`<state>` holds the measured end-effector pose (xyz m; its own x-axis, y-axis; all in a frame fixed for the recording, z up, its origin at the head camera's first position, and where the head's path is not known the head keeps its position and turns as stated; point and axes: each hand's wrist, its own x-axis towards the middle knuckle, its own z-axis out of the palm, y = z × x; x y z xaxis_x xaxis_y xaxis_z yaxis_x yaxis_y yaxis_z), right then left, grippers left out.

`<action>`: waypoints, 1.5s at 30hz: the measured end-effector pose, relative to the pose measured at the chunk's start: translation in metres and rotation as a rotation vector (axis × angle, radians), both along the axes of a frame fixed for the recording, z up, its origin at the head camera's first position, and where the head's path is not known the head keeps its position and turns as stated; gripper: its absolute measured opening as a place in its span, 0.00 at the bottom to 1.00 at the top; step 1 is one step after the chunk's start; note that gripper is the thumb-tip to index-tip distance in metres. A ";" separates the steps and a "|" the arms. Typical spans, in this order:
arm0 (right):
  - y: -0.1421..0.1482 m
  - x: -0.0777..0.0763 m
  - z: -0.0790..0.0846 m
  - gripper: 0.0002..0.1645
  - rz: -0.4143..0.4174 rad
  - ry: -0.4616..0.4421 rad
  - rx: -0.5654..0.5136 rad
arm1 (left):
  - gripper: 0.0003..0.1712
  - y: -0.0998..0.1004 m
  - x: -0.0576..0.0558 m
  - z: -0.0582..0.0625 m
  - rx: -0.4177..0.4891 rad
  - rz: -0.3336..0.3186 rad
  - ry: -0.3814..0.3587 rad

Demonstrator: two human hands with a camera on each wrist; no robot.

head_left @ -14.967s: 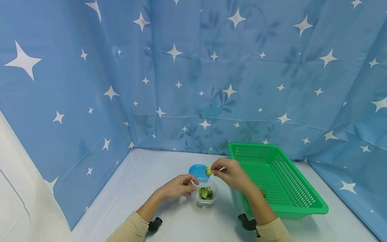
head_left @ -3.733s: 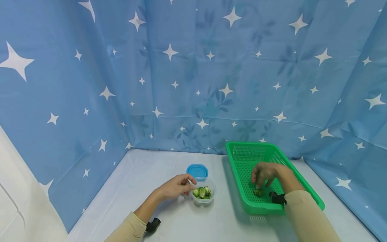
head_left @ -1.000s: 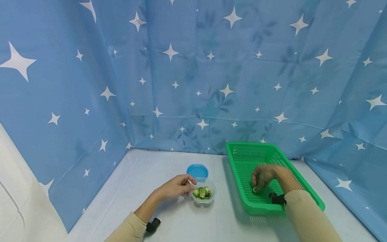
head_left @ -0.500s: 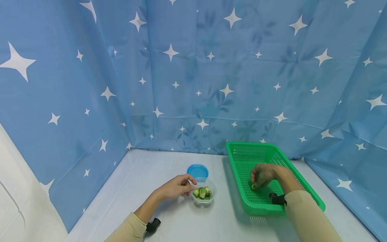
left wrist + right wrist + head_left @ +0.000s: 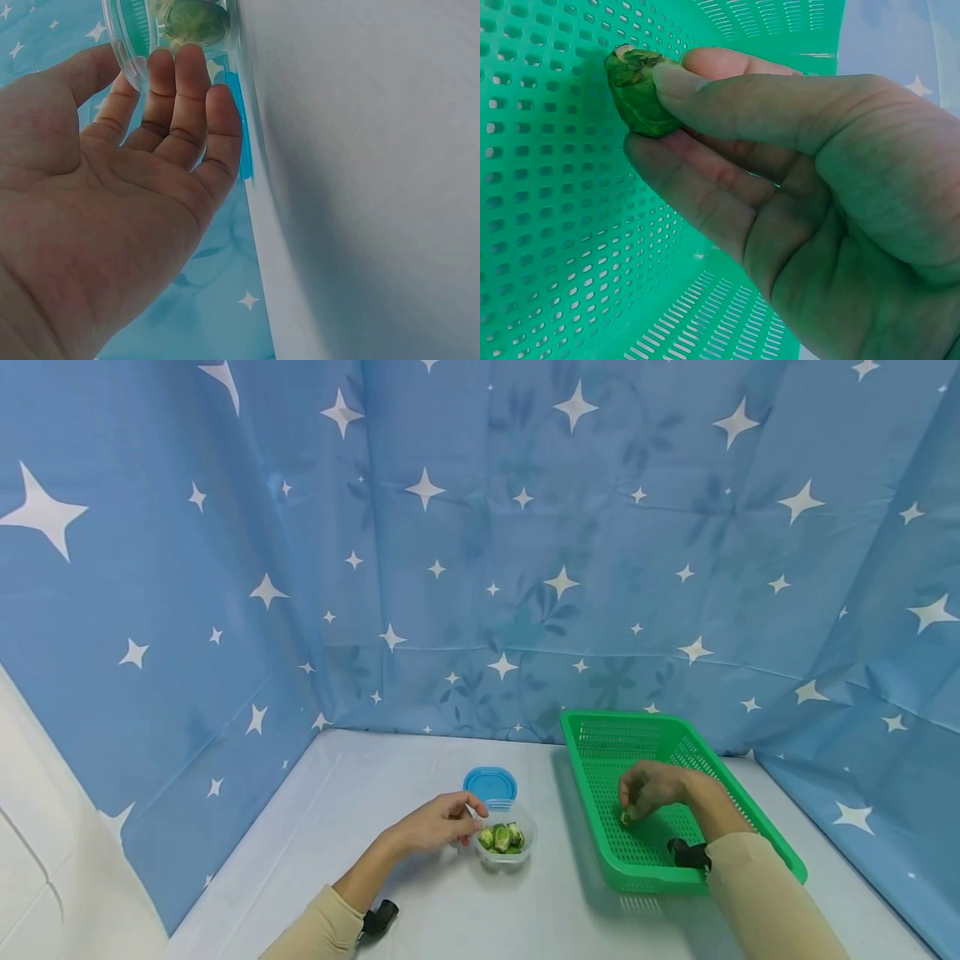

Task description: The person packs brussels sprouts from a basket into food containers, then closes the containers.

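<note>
My right hand [image 5: 651, 789] is inside the green basket [image 5: 622, 881], low over its slotted floor. Its thumb and fingers pinch a Brussels sprout [image 5: 641, 97], whose browned stem end shows past the thumb in the right wrist view. The left hand [image 5: 442, 822] holds the rim of a small clear plastic container [image 5: 528, 852] between thumb and fingers. In the left wrist view the left hand's other fingertips [image 5: 193, 64] lie against the container's wall. Several Brussels sprouts [image 5: 501, 837] sit inside this container.
A blue lid [image 5: 490, 783] lies flat just behind the container. All stands on a white-covered table [image 5: 390, 760], with the basket at the right. A blue star-patterned curtain [image 5: 450, 610] hangs along the back and sides.
At 15 s the right hand held a sprout beside the container; now it is in the basket, gripping another sprout. Over the last second it shifted slightly left. The left hand stayed put.
</note>
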<state>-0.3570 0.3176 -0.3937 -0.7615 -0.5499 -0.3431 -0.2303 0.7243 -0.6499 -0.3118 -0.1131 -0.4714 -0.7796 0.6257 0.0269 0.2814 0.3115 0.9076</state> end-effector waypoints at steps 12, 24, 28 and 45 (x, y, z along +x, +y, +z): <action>0.002 -0.009 0.001 0.04 0.066 0.155 -0.070 | 0.17 0.000 0.000 -0.001 0.001 -0.001 -0.001; -0.002 -0.017 0.007 0.05 -0.044 0.390 -0.161 | 0.17 0.000 0.000 0.001 0.004 -0.015 0.001; -0.006 -0.017 0.011 0.05 -0.092 0.487 -0.137 | 0.16 0.000 -0.001 0.001 0.004 -0.014 -0.002; -0.023 -0.017 0.028 0.07 -0.262 0.741 -0.227 | 0.17 -0.001 0.000 0.003 0.016 -0.020 -0.007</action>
<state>-0.3744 0.2950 -0.3660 -0.8606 -0.3181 0.3977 -0.4988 0.6835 -0.5329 -0.3120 -0.1145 -0.4689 -0.7671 0.6408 0.0317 0.2814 0.2916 0.9142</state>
